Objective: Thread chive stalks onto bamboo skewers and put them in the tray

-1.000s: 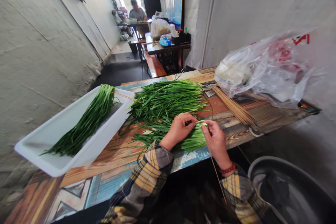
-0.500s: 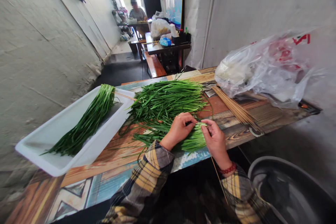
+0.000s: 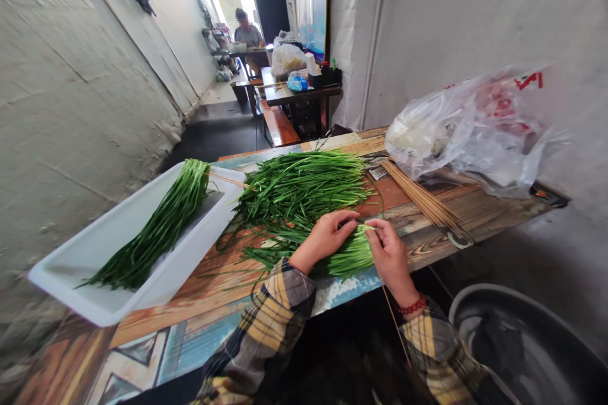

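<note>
A small bunch of garlic chives (image 3: 350, 258) lies at the table's front edge, pale cut ends to the right. My left hand (image 3: 329, 235) rests over its upper side with curled fingers, thumb and forefinger pinched close to the ends. On the right, my right hand (image 3: 390, 256) pinches the pale ends between thumb and fingers. A thin bamboo skewer (image 3: 395, 324) sticks out below my right hand; its upper part is hidden. Behind my hands lies a bigger heap of garlic chives (image 3: 304, 183). More chives (image 3: 156, 228), with a skewer at their pale ends, lie in a white tray (image 3: 71, 272).
Loose bamboo skewers (image 3: 420, 196) lie on the patterned wooden table (image 3: 199, 285), beside a clear plastic bag (image 3: 465, 126). A grey tub (image 3: 513, 342) stands low at the right. Farther back are another table (image 3: 294, 95), a bench (image 3: 278, 121) and a seated person (image 3: 247, 31).
The view has shifted slightly. My left fingers have moved a little over the chive ends and curl more. My right hand keeps its pinch in nearly the same place.
</note>
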Demonstrator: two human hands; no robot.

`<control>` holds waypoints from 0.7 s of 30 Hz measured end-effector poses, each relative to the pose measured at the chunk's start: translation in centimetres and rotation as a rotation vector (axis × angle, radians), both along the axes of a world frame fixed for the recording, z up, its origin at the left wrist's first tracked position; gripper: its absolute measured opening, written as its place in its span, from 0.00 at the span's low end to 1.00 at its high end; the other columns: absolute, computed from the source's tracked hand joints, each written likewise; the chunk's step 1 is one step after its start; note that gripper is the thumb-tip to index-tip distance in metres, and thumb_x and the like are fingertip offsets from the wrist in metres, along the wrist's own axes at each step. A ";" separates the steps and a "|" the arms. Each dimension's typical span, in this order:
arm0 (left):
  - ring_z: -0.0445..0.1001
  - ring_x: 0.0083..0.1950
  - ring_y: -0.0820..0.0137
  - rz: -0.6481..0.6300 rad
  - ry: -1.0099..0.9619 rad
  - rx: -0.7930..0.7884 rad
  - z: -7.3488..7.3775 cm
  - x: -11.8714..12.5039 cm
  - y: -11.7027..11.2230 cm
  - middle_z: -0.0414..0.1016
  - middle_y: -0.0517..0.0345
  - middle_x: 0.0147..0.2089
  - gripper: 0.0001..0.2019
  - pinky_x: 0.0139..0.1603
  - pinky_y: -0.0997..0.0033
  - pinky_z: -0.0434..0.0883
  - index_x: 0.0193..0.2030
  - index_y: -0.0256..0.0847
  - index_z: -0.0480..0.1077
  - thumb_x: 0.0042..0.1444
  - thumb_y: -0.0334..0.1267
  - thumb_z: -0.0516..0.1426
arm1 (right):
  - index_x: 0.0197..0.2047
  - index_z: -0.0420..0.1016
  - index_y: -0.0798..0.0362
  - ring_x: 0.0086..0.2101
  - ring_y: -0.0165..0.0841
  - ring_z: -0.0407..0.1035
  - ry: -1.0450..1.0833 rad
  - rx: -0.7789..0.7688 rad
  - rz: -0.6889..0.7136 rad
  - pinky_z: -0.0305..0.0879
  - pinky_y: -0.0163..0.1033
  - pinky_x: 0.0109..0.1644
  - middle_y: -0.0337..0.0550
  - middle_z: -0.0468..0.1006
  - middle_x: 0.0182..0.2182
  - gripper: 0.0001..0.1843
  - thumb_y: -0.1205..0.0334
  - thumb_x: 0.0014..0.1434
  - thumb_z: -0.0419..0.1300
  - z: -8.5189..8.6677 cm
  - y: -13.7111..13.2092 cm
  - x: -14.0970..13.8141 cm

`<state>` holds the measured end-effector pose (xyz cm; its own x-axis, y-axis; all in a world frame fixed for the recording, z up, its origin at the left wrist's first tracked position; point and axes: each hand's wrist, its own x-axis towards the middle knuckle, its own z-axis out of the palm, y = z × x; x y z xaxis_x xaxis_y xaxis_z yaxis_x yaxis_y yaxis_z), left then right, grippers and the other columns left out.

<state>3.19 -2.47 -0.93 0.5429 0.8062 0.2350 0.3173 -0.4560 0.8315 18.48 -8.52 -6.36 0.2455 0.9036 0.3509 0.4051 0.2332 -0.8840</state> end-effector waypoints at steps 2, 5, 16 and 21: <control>0.72 0.39 0.70 -0.061 0.039 -0.006 -0.2 0.0 0.1 0.77 0.54 0.39 0.15 0.43 0.74 0.66 0.42 0.35 0.75 0.60 0.41 0.50 | 0.45 0.68 0.51 0.30 0.33 0.71 -0.011 0.003 0.007 0.65 0.36 0.36 0.39 0.76 0.29 0.13 0.52 0.63 0.52 0.1 -0.1 0.0; 0.65 0.30 0.74 -0.088 0.079 -0.038 -0.6 0.2 0.1 0.71 0.59 0.27 0.17 0.33 0.76 0.62 0.29 0.35 0.73 0.61 0.42 0.49 | 0.45 0.68 0.51 0.32 0.33 0.72 -0.036 0.029 0.002 0.66 0.37 0.37 0.41 0.77 0.32 0.12 0.53 0.64 0.51 0.3 -0.2 -0.3; 0.60 0.29 0.76 -0.015 -0.202 -0.160 6.8 -2.3 0.8 0.66 0.62 0.27 0.15 0.32 0.76 0.57 0.32 0.33 0.72 0.51 0.47 0.60 | 0.44 0.70 0.49 0.35 0.35 0.74 -0.401 0.311 0.171 0.66 0.38 0.38 0.42 0.79 0.36 0.12 0.56 0.66 0.48 10.4 4.3 -1.2; 0.60 0.27 0.78 0.096 -0.453 -0.162 11.7 -4.4 0.8 0.67 0.63 0.25 0.14 0.30 0.77 0.57 0.28 0.34 0.71 0.46 0.45 0.64 | 0.52 0.68 0.51 0.31 0.35 0.74 -0.483 0.366 0.302 0.65 0.37 0.35 0.42 0.79 0.32 0.17 0.54 0.66 0.47 18.1 5.4 -1.7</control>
<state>-1.18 -1.63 10.79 0.3363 0.8934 0.2980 -0.0587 -0.2959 0.9534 16.73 -3.12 11.78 -0.2601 0.7097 0.6548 0.6050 0.6483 -0.4623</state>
